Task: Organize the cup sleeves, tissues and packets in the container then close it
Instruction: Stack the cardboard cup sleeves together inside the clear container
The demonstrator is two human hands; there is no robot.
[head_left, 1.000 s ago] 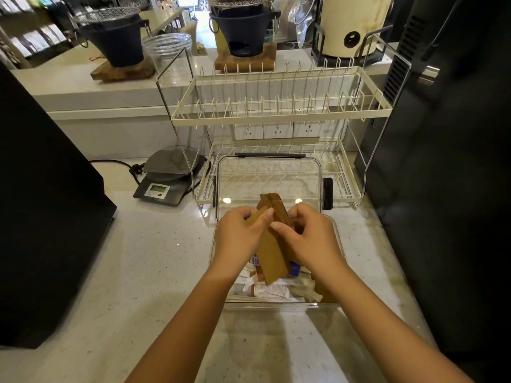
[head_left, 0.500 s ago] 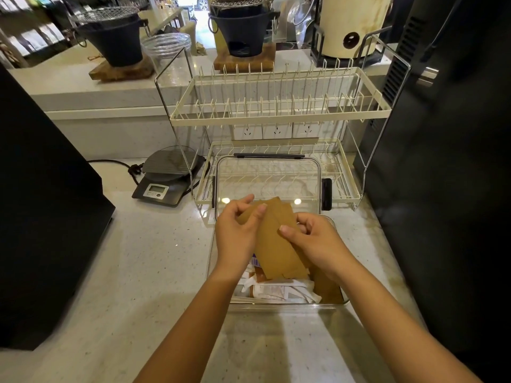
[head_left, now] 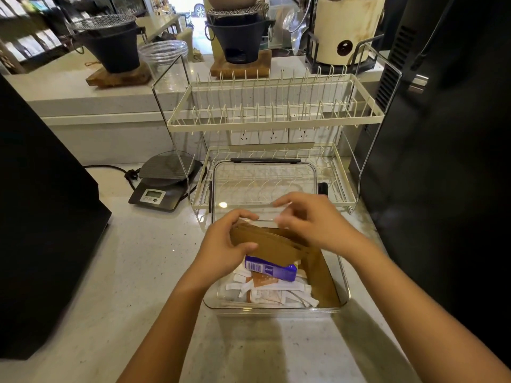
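A clear plastic container (head_left: 344,293) sits on the counter in front of me, its clear lid (head_left: 264,183) standing open against the dish rack. My left hand (head_left: 224,250) grips a stack of flat brown cup sleeves (head_left: 272,244), held low over the container's far end. Just above the sleeves' right end hovers my right hand (head_left: 315,219), fingers spread and holding nothing. Under the sleeves lies a blue tissue pack (head_left: 272,269). White and brown packets (head_left: 265,291) cover the container's floor. More brown card (head_left: 322,283) lies along its right side.
A two-tier cream dish rack (head_left: 273,120) stands right behind the container. A digital scale (head_left: 163,186) sits to the left of the rack. A large black appliance (head_left: 41,217) fills the left side and a black machine (head_left: 442,161) the right.
The sleeves went from upright between both hands to lying flat, lowered into the container. My right hand let go and lifted away; my left hand still holds them.
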